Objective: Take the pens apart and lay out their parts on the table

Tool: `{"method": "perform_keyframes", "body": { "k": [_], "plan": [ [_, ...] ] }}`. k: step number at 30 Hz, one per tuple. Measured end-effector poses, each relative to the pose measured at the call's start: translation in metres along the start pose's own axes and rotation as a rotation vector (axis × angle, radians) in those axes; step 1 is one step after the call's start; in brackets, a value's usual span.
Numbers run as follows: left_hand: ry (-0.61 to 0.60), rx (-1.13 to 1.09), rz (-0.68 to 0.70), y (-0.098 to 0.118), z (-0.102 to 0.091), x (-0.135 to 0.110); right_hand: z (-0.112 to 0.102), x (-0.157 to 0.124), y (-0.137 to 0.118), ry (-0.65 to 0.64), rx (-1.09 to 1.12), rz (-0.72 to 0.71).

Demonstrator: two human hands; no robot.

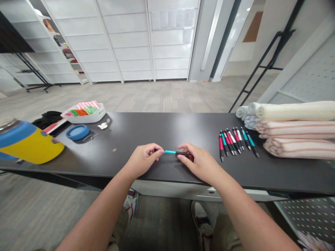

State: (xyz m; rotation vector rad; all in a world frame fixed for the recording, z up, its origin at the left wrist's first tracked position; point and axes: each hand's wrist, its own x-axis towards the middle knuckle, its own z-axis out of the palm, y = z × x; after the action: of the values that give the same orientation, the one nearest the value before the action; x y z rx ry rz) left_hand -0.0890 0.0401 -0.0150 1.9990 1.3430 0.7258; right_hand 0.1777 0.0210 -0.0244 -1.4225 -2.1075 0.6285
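Dark desktop (162,129) spans everything in front of me; striped rolled towels (298,129) stacked at the right end; yellow-and-blue flask (44,144) at the left end; white plastic basket (86,119) with colourful contents beyond it; row of retractable pens (231,137) between the towels and my right hand (202,162), points toward me; that hand has its fingers curled about the black end of a teal-and-black pen (170,152), looks looser, how firm I can't tell; my left hand (145,158) pinches the other end, thumb against fingers; pen lies between the two, neither hand nearer, long axis left to right, roughly along the near edge; touching the desktop or just above, can't tell; my forearms cross that near edge; far edge well ahead; most room forward of the pen.
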Motion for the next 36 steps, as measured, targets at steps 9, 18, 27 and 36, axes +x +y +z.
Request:
{"method": "perform_keyframes", "body": {
  "k": [9, 18, 27, 36],
  "plan": [
    [0.003, -0.014, 0.004, 0.0010, 0.0006, 0.0002, -0.0001, 0.0013, 0.0015, 0.017, -0.001, -0.103],
    [0.018, -0.139, 0.047, -0.0006, 0.0020, 0.0005, -0.0020, 0.0003, 0.0022, 0.023, 0.026, -0.152],
    [0.011, -0.111, 0.062, -0.0016, 0.0019, -0.0004, -0.0006, 0.0009, 0.0016, 0.004, 0.001, -0.160],
    [0.088, -0.063, 0.215, -0.0069, 0.0029, 0.0053, 0.0018, -0.0007, -0.0059, 0.018, -0.018, -0.106]
  ]
}}
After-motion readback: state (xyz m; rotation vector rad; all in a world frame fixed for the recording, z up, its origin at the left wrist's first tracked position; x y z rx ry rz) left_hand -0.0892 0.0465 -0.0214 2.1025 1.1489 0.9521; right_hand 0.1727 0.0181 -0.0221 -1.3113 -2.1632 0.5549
